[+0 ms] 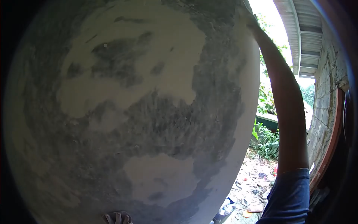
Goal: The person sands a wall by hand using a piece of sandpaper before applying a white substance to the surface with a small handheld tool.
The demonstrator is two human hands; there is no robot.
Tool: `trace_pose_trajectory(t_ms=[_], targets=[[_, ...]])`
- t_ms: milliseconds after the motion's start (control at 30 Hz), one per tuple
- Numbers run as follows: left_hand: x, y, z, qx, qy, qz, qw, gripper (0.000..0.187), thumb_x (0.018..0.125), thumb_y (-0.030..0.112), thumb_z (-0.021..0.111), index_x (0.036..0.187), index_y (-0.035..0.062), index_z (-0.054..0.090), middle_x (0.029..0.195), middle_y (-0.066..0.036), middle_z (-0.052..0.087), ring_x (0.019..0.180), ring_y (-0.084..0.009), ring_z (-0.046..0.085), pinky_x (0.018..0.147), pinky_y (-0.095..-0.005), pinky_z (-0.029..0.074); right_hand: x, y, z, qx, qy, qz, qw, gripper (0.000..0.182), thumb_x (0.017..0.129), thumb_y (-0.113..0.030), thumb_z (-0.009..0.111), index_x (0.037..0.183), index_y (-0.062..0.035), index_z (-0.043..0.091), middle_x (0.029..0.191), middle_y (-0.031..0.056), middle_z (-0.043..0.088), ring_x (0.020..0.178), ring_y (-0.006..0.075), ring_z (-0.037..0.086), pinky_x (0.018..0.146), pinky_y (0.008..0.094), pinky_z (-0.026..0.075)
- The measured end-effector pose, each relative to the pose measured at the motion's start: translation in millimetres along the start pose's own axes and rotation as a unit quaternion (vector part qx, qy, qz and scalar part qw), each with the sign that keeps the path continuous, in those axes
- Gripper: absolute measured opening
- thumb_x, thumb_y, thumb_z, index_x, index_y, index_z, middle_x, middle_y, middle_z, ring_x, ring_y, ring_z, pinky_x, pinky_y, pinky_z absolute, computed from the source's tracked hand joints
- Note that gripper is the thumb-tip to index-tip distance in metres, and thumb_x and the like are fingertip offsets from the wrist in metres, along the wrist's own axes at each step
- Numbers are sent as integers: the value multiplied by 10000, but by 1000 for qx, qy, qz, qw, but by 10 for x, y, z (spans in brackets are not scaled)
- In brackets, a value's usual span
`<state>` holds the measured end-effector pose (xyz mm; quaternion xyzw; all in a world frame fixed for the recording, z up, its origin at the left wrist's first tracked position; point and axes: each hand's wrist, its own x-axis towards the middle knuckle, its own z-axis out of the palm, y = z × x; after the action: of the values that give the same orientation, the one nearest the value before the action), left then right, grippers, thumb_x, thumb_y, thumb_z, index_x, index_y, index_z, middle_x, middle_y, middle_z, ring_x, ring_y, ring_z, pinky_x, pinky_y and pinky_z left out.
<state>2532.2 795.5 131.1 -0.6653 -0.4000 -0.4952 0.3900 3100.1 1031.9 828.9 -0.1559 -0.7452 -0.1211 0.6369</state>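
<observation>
A large, smooth panel [164, 123], grey with pale filler-like patches, takes up most of the view. My right arm reaches up along its right side, and my right hand [247, 16] is at the panel's upper right edge. Shadow hides those fingers, so their grip cannot be made out. Low in the view, my left hand [118, 217] shows only its bent fingers, close together against the lower part of the panel. Whatever they hold is too small and dark to name.
Right of the panel, rubble and litter [250, 183] cover the ground, with a bucket-like container [225, 209] near the panel's lower edge. Green plants [266, 140] grow behind. A block wall [324, 108] and a corrugated roof [307, 41] stand at the far right.
</observation>
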Motion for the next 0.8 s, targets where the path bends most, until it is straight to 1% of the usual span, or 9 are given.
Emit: trace_pose_trajectory(t_ms=[133,200,300,400,500,533,700,767,800], targets=[[44,2,11,36,-15,22,999,332,990,305,500,1206,130,681,1384,-152,540,1372,-524,298,1107,-687,161,324,-107,131,-54,-20,-37,998,504,1052,-344,333,1501,-115,340,1580,88,279,1485,244,153,1198,380,114],[27,-8,7,65,-27,23,997,328,989,304,505,1206,131,681,1383,-156,540,1367,-530,301,1101,-690,176,-207,-253,96,-79,-31,-55,995,501,1052,-341,334,1501,-117,341,1580,87,279,1484,243,154,1199,379,111],[-11,6,62,6,5,0,1000,323,988,294,508,1209,132,678,1370,-162,549,1362,-538,302,1099,-692,180,-685,-412,39,-128,-53,-77,987,498,1053,-338,335,1501,-121,342,1580,85,280,1484,242,155,1200,377,105],[24,-8,57,0,19,21,1000,319,983,287,518,1213,131,676,1370,-157,549,1362,-541,299,1097,-697,173,-241,-475,-144,-178,-63,-95,977,494,1053,-334,336,1500,-125,342,1579,84,280,1483,241,155,1202,376,100],[-54,9,61,4,6,-3,1000,325,982,291,517,1215,127,673,1375,-155,545,1362,-545,294,1092,-705,170,385,-534,51,-216,-69,-121,966,490,1054,-331,337,1500,-129,343,1579,82,281,1483,239,156,1204,375,95],[-69,-1,57,-2,0,-6,1000,328,981,295,517,1217,128,673,1382,-155,538,1363,-546,290,1091,-708,166,418,-624,88,-229,-70,-128,963,489,1054,-329,337,1500,-130,344,1579,82,281,1483,239,156,1204,374,93],[-113,-41,67,-3,-18,-1,1000,339,983,307,509,1232,138,666,1395,-156,526,1369,-545,279,1095,-710,150,-534,-1076,228,-309,-85,-168,932,483,1055,-324,339,1500,-136,345,1579,79,282,1482,237,158,1207,372,84],[-126,-37,93,-17,-10,-23,1000,363,983,324,511,1267,143,644,1409,-151,515,1377,-541,266,1100,-709,139,-492,-1178,216,-326,-88,-177,924,482,1055,-322,339,1500,-138,345,1579,79,282,1482,237,158,1208,372,82],[-91,-60,97,-16,-9,-24,1000,363,983,324,511,1267,143,644,1409,-151,515,1377,-541,266,1100,-709,139,-361,-1156,143,-368,-81,-183,908,502,1050,-354,356,1500,-131,343,1574,99,285,1488,234,122,1209,396,69]])
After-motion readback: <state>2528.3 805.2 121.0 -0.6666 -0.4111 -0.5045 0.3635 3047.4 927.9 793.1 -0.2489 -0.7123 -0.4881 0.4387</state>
